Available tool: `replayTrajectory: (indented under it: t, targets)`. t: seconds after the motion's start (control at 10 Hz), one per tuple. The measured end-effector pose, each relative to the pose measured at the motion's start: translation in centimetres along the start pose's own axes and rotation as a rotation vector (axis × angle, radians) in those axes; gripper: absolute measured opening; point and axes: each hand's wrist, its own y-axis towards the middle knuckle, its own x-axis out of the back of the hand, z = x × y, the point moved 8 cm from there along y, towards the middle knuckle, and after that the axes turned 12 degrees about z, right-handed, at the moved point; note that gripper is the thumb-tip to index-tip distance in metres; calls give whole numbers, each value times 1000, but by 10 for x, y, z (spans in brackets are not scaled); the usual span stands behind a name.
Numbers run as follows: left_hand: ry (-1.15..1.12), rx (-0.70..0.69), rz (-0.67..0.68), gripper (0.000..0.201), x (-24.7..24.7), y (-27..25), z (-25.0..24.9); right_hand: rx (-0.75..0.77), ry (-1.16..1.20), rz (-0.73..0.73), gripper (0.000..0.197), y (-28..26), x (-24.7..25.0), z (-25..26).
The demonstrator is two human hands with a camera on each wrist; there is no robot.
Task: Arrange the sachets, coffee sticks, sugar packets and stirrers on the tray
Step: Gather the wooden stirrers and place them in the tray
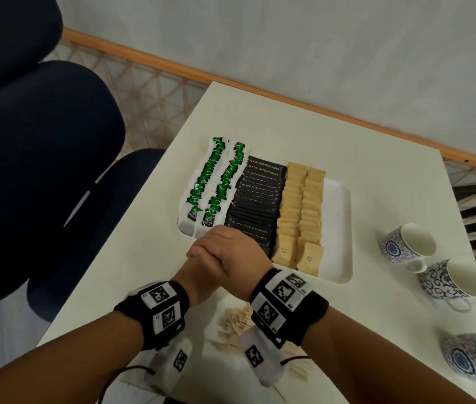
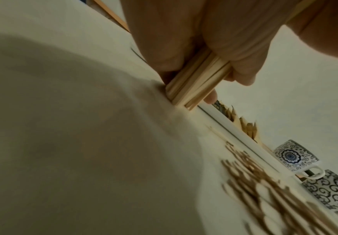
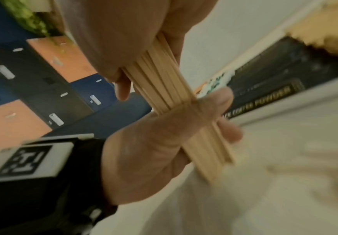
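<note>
On a white table point(image 1: 376, 158) beside dark blue chairs point(image 1: 41, 170), a white tray point(image 1: 339, 228) carries rows of green tea sachets point(image 1: 207, 182), black coffee sticks point(image 1: 257, 196) and brown sugar packets point(image 1: 301, 211). We close our left hand point(image 3: 154, 143) and right hand point(image 1: 231, 249) together round a bundle of wooden stirrers point(image 3: 168, 89), standing it on end on the table just before the tray. More loose stirrers point(image 1: 235, 319) lie under our wrists, three patterned cups point(image 1: 409, 243) to the right.

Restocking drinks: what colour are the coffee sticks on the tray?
Black coffee sticks with gold lettering, clearest in the head view.
</note>
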Motion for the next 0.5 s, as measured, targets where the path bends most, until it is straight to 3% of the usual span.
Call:
replayTrajectory:
  t: [0.1, 0.2, 0.3, 0.4, 0.5]
  targets:
    - [500, -284, -309, 11, 21, 9, -13, -40, -44, 70, 24, -2, 12, -12]
    - [147, -387, -67, 36, 21, 4, -12, -242, -197, 351, 33, -12, 16, -31]
    - [438, -353, -145, 53, 25, -5, -29, -386, -499, 669, 33, -17, -7, -35]
    - [488, -323, -157, 70, 31, -10, -29, -462, -393, 640, 23, -9, -30, -33]
    - [408, -336, -120, 93, 47, -26, -23, -498, -49, 570, 23, -7, -50, -42]
